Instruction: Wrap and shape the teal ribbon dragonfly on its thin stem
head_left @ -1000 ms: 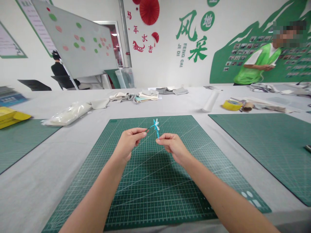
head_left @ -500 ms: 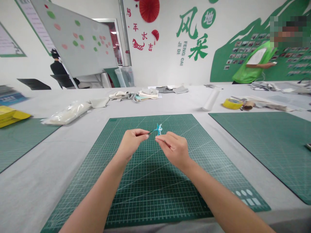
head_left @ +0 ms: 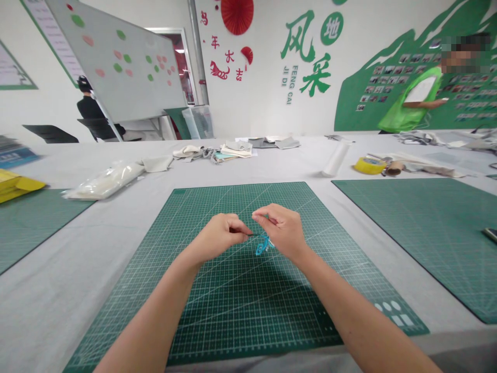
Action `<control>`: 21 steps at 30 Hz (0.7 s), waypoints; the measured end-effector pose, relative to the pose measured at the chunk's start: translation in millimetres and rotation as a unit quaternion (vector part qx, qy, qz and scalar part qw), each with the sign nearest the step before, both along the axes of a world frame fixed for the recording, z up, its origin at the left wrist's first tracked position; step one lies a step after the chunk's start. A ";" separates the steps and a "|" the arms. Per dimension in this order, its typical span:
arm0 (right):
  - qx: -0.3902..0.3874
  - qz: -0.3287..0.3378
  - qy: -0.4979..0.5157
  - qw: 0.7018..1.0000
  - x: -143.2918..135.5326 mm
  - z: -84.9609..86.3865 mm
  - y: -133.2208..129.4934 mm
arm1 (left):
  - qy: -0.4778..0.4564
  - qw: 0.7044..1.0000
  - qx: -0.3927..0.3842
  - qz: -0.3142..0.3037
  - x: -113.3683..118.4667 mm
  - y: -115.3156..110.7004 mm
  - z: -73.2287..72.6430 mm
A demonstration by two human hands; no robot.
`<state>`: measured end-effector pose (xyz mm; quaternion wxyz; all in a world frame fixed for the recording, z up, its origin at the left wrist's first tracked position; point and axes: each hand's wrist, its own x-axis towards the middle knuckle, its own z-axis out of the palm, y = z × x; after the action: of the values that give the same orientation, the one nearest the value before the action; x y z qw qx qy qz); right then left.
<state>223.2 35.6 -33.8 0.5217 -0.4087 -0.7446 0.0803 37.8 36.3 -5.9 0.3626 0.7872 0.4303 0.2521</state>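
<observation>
My left hand [head_left: 223, 235] is closed in a pinch on the thin dark stem of a small blue-and-white ornament [head_left: 263, 245]. The ornament has curled, petal-like parts and hangs just beyond my left fingertips, above the green cutting mat [head_left: 217, 311]. My right hand [head_left: 281, 228] is raised a little higher, to the right of my left hand, with thumb and forefinger pinched together. Whatever those fingers hold is too small to make out. Part of the ornament is hidden behind my right hand.
More cutting mats lie left and right [head_left: 427, 233]. Around them are a clear plastic packet [head_left: 104, 181], fabric scraps [head_left: 236, 150], a white roll [head_left: 337, 159] and yellow tape [head_left: 368, 165]. A person in a green vest [head_left: 411, 106] stands across the table.
My left hand has moved right and down, and the ornament has swung lower. My right hand's pinch has risen above it. The person in green has shifted right.
</observation>
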 end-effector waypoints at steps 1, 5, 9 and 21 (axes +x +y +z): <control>-0.024 0.005 0.007 1.000 0.4 -0.4 1.4 | 0.002 1.000 -0.001 -0.008 -0.5 -0.1 0.6; -0.119 0.024 0.059 0.991 3.3 -1.3 8.7 | -0.005 1.000 -0.013 -0.023 -2.3 -0.1 3.1; -0.231 0.073 0.132 0.961 7.3 -1.3 17.1 | -0.018 0.999 -0.021 -0.027 -3.8 -1.5 6.3; -0.442 0.143 0.287 0.838 3.9 -8.9 22.7 | -0.148 0.983 -0.094 0.048 -4.3 0.1 3.5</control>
<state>227.1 58.3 -42.7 0.4587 -0.4432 -0.4967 0.5886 33.5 36.3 -2.3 0.4826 0.6819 0.4306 0.3415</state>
